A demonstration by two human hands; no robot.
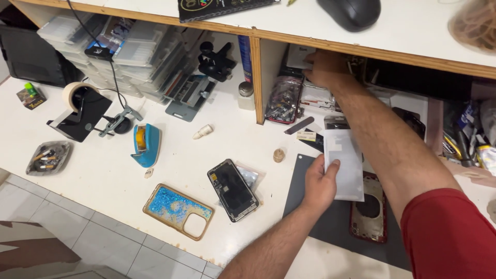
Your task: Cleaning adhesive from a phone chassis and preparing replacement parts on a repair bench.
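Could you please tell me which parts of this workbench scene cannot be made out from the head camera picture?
- Right hand: its fingertips reach into the shelf, so what they touch is hidden.
- Red phone frame: its upper part is covered by the white pouch in the left hand.
- Black mouse: cut off by the top edge.
- Clear organiser boxes: contents too small to tell.

2 bare forearms, hairy — right sleeve [444, 232] short, red
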